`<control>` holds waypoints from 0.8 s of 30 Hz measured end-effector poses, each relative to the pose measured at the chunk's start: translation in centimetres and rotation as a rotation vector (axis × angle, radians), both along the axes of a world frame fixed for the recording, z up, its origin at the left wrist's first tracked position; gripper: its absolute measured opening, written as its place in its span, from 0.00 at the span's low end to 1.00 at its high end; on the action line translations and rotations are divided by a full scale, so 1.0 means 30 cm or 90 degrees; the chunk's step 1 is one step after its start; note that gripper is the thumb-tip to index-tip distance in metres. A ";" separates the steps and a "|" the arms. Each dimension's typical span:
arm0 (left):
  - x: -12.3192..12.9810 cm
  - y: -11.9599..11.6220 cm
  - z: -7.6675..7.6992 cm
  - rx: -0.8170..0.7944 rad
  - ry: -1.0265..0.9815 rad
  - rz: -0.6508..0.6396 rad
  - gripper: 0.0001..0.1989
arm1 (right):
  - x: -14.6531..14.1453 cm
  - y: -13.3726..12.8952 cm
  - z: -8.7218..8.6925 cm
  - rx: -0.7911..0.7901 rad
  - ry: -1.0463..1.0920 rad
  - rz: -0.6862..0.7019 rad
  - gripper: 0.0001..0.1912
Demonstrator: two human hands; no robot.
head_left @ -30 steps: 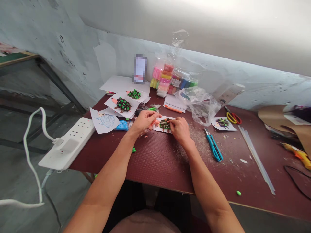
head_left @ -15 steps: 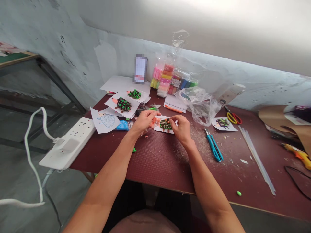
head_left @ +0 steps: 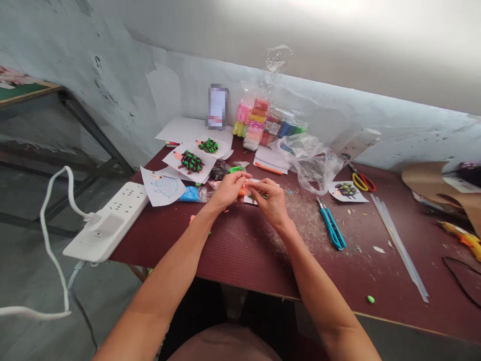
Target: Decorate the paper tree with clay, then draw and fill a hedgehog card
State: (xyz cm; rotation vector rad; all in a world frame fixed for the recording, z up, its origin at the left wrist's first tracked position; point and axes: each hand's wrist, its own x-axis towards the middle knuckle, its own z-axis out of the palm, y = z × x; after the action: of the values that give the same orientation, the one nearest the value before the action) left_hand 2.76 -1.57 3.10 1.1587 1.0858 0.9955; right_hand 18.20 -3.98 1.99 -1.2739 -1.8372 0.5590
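Observation:
My left hand [head_left: 230, 190] is closed around a small lump of orange clay [head_left: 242, 191] that seems to be in clear wrapping. Thumb and fingers of my right hand [head_left: 271, 200] pinch at the near side of the same lump, so both hands almost meet. Below them lies a white card [head_left: 248, 199] with a hedgehog of dark seeds and green clay, mostly covered by my right hand. Further left, two finished-looking seed hedgehog cards [head_left: 191, 161] overlap beside a blue hedgehog drawing [head_left: 164, 187] on paper.
A blue clay packet [head_left: 191, 194] lies left of my hands. Bagged coloured clay [head_left: 259, 120] stands against the wall, near a crumpled plastic bag [head_left: 315, 165]. To the right are a teal cutter [head_left: 332, 228], scissors [head_left: 363, 181], glue sticks [head_left: 400, 248] and a glue gun [head_left: 462, 233]. A power strip [head_left: 108, 220] sits at the left edge.
My right hand has moved left, from over the hedgehog card to the orange clay in my left hand. The left hand has stayed nearly in place.

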 end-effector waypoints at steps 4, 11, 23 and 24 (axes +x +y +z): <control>0.008 -0.001 -0.006 0.021 0.011 0.002 0.12 | -0.007 -0.005 -0.004 -0.017 -0.018 -0.007 0.08; 0.009 -0.002 -0.030 0.045 -0.029 -0.004 0.11 | -0.013 -0.006 -0.003 -0.001 -0.007 0.038 0.09; -0.016 -0.006 0.004 0.055 -0.092 -0.001 0.16 | -0.038 -0.024 0.012 -0.018 0.038 0.049 0.08; -0.018 -0.009 0.007 0.057 -0.101 -0.011 0.17 | -0.039 -0.023 0.010 -0.020 0.039 0.045 0.08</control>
State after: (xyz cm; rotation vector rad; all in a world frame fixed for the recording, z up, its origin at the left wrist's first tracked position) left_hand 2.22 -1.85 3.32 1.1390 0.9122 1.1128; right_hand 17.04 -4.68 2.30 -1.2039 -1.8336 0.6611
